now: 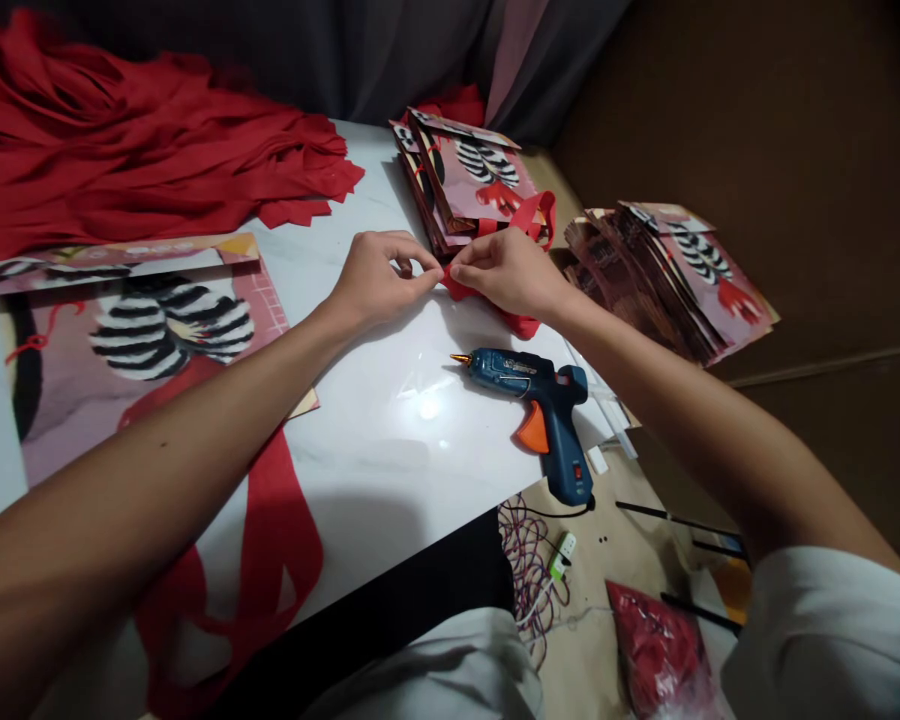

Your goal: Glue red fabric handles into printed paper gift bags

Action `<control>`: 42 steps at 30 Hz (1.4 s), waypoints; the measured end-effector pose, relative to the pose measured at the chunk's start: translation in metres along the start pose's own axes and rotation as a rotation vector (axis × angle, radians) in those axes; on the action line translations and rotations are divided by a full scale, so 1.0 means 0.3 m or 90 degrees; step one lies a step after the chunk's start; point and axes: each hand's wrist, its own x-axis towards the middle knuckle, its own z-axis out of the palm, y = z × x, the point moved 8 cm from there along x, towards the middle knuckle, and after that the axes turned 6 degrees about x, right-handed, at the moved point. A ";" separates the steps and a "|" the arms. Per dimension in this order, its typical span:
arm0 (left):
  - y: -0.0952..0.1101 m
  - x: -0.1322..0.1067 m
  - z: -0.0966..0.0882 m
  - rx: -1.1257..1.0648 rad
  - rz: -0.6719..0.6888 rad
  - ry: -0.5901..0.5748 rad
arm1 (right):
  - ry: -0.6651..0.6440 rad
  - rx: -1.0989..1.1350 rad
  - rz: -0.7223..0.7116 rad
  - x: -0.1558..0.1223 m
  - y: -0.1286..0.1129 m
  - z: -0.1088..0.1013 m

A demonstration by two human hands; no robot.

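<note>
My left hand (379, 275) and my right hand (506, 270) meet over the white table (390, 440), both pinching a red ribbon strip (521, 322) between fingertips. The ribbon trails under my right hand toward a red loop handle (538, 213) on a stack of printed paper bags (469, 180) just behind my hands. A blue glue gun (540, 400) with an orange trigger lies on the table in front of my right hand, nozzle pointing left.
A heap of red strips (142, 150) fills the far left. A flat printed bag (120, 340) and red ribbon (270, 540) lie under my left arm. Another bag stack (667, 270) sits right on the floor, with cables (529, 560) and a red packet (660, 655) below.
</note>
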 end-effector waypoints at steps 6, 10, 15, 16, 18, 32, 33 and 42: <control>0.030 -0.014 0.014 0.056 0.049 -0.025 | 0.001 0.025 0.012 0.006 0.006 -0.002; 0.034 -0.019 0.021 0.081 0.051 -0.051 | -0.009 0.099 0.047 0.015 0.037 -0.005; 0.040 -0.020 0.022 0.080 0.050 -0.050 | -0.043 0.150 0.075 0.027 0.062 0.007; 0.042 -0.020 0.022 0.083 0.052 -0.050 | -0.052 0.156 0.076 0.027 0.063 0.010; 0.047 -0.019 0.026 0.088 0.058 -0.056 | -0.068 0.168 0.078 0.024 0.064 0.015; 0.002 -0.001 0.047 0.037 0.012 -0.090 | -0.073 0.167 0.081 -0.005 0.066 0.009; -0.002 0.001 0.045 0.019 0.001 -0.092 | -0.073 0.164 0.087 -0.012 0.066 0.007; -0.002 -0.005 0.024 -0.058 -0.042 -0.054 | -0.071 0.166 0.080 -0.023 0.091 0.008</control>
